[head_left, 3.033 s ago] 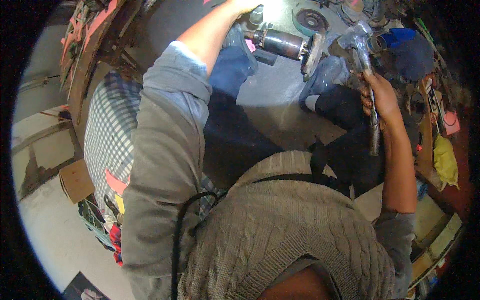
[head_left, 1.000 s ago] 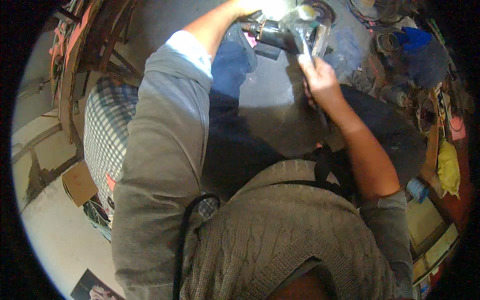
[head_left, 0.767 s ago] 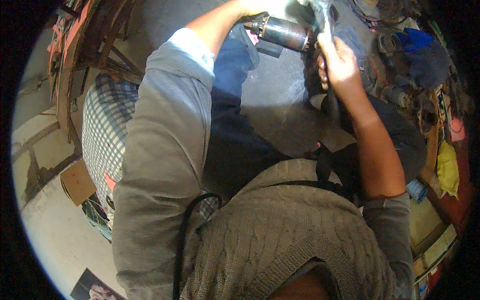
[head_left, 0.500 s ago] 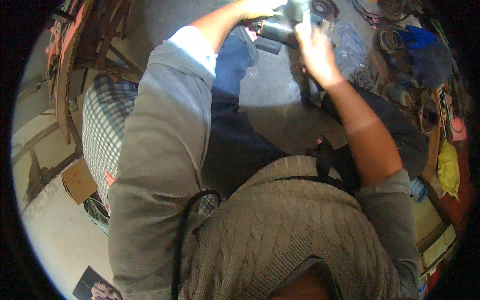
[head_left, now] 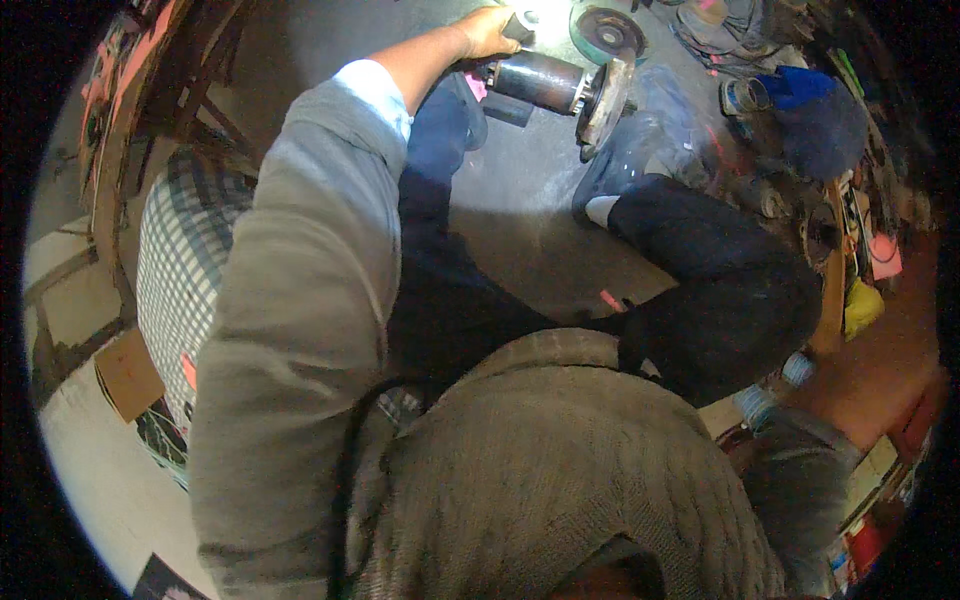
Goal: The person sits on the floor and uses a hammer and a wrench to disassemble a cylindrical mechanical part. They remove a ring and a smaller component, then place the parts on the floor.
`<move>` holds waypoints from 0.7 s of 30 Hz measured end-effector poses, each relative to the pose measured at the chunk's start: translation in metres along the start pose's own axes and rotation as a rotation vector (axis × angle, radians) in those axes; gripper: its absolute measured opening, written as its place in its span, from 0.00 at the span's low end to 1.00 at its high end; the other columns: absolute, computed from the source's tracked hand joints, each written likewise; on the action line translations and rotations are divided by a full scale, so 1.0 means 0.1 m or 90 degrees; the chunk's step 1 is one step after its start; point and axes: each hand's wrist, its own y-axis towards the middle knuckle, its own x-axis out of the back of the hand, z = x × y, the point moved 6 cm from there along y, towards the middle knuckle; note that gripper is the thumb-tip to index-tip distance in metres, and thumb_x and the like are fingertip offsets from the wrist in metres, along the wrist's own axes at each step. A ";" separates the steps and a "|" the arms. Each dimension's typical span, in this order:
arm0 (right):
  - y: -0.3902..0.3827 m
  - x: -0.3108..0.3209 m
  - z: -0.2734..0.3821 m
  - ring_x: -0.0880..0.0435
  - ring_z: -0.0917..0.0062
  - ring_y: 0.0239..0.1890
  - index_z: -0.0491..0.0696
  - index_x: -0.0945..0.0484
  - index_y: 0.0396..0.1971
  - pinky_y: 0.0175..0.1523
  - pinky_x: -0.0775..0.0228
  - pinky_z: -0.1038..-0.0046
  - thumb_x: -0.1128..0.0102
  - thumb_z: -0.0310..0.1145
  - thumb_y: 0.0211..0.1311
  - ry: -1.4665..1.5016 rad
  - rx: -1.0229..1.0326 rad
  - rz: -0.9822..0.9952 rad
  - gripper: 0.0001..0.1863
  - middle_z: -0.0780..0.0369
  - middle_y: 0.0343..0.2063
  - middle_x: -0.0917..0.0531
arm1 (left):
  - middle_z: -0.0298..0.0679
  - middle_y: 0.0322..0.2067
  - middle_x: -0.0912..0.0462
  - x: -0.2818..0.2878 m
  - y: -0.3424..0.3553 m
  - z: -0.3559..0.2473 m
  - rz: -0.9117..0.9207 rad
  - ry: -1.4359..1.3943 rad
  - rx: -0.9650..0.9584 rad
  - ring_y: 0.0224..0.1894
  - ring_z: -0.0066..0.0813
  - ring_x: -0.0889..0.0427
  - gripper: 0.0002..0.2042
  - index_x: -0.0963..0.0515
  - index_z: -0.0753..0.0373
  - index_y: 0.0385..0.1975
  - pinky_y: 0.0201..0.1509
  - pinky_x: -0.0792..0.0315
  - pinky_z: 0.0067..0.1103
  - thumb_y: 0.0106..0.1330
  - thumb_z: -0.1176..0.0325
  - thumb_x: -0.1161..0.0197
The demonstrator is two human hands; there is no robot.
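1. Left hand, 12 o'clock: fingers bent at a small grey piece. Glare hides whether the grip closes round it; opening cannot be told.
2. Right forearm reaches out at 3 o'clock, blurred; hand lost at the dark rim, grip cannot be told.
3. Dark cylindrical rotor lies just past 12 o'clock, beside the left hand; contact unclear. Metal disc at its 4 o'clock end, tilted.
4. Risk (judged): rotor may roll or swing on the floor if knocked or poorly steadied; cause, its round body.
5. Outward: dark block at rotor's 7 o'clock; green-rimmed wheel at its 1 o'clock.
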 end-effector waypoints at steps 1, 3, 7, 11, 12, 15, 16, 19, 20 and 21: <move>-0.32 -0.56 -0.27 0.21 0.74 0.23 0.48 0.22 0.36 0.31 0.25 0.67 0.49 0.57 0.73 -0.020 -0.077 0.081 0.25 0.64 0.22 0.21 | 0.48 0.48 0.13 -0.02 -0.01 -0.01 0.007 -0.017 0.003 0.53 0.46 0.15 0.27 0.23 0.58 0.57 0.60 0.25 0.32 0.57 0.65 0.24; -1.02 -1.76 -0.89 0.18 0.72 0.26 0.46 0.20 0.37 0.32 0.23 0.67 0.47 0.59 0.73 -0.053 -0.199 0.262 0.27 0.62 0.23 0.19 | 0.48 0.49 0.13 -0.02 -0.03 -0.05 0.002 -0.036 0.004 0.54 0.45 0.15 0.28 0.22 0.57 0.58 0.60 0.25 0.32 0.56 0.65 0.23; -1.84 -2.39 -1.76 0.19 0.65 0.24 0.40 0.20 0.38 0.31 0.25 0.63 0.42 0.57 0.71 0.078 -0.475 0.394 0.29 0.55 0.24 0.19 | 0.49 0.53 0.15 -0.02 -0.15 -0.17 0.060 0.116 -0.037 0.57 0.47 0.17 0.30 0.22 0.55 0.59 0.63 0.26 0.34 0.53 0.64 0.22; -1.77 -1.92 -1.54 0.17 0.55 0.26 0.41 0.20 0.31 0.33 0.27 0.55 0.43 0.56 0.72 0.072 -0.409 0.385 0.29 0.51 0.22 0.18 | 0.42 0.44 0.16 0.37 -0.19 -0.20 -0.018 -0.166 -0.043 0.44 0.33 0.17 0.17 0.22 0.63 0.52 0.51 0.22 0.32 0.63 0.70 0.32; -1.76 -1.87 -1.46 0.18 0.61 0.21 0.42 0.22 0.29 0.28 0.28 0.58 0.42 0.55 0.73 0.176 -0.472 0.362 0.27 0.55 0.19 0.19 | 0.39 0.45 0.15 0.47 -0.14 -0.28 0.006 -0.368 -0.119 0.46 0.29 0.17 0.20 0.24 0.64 0.55 0.53 0.22 0.30 0.62 0.74 0.32; -1.68 -1.83 -1.28 0.28 0.80 0.11 0.48 0.28 0.27 0.15 0.36 0.71 0.43 0.54 0.74 0.321 -0.607 0.366 0.24 0.67 0.15 0.29 | 0.38 0.43 0.13 0.61 0.01 -0.37 0.026 -0.433 -0.137 0.46 0.28 0.16 0.17 0.21 0.65 0.52 0.54 0.21 0.29 0.63 0.74 0.33; -1.64 -1.81 -1.25 0.29 0.79 0.11 0.48 0.28 0.28 0.15 0.36 0.71 0.43 0.54 0.74 0.312 -0.614 0.360 0.24 0.67 0.15 0.29 | 0.39 0.41 0.13 0.61 0.06 -0.42 0.012 -0.321 -0.154 0.44 0.31 0.16 0.11 0.18 0.64 0.46 0.51 0.21 0.29 0.65 0.71 0.34; -1.49 -1.76 -1.18 0.31 0.81 0.10 0.48 0.30 0.29 0.13 0.38 0.73 0.43 0.54 0.74 0.380 -0.586 0.342 0.24 0.67 0.15 0.30 | 0.42 0.41 0.13 0.47 0.09 -0.67 0.051 -0.026 -0.311 0.42 0.38 0.15 0.11 0.16 0.63 0.42 0.49 0.22 0.33 0.67 0.64 0.37; -1.43 -1.74 -1.18 0.32 0.81 0.10 0.48 0.30 0.29 0.13 0.38 0.73 0.43 0.54 0.75 0.383 -0.572 0.329 0.24 0.67 0.15 0.30 | 0.45 0.40 0.14 0.42 0.07 -0.72 0.026 0.173 -0.358 0.41 0.44 0.16 0.14 0.15 0.60 0.40 0.50 0.23 0.38 0.67 0.58 0.39; -1.38 -1.74 -1.11 0.32 0.81 0.10 0.47 0.30 0.29 0.13 0.38 0.74 0.43 0.53 0.75 0.425 -0.523 0.330 0.24 0.67 0.15 0.30 | 0.46 0.41 0.14 0.41 0.06 -0.72 0.003 0.125 -0.322 0.43 0.47 0.16 0.16 0.15 0.60 0.43 0.51 0.24 0.40 0.67 0.55 0.40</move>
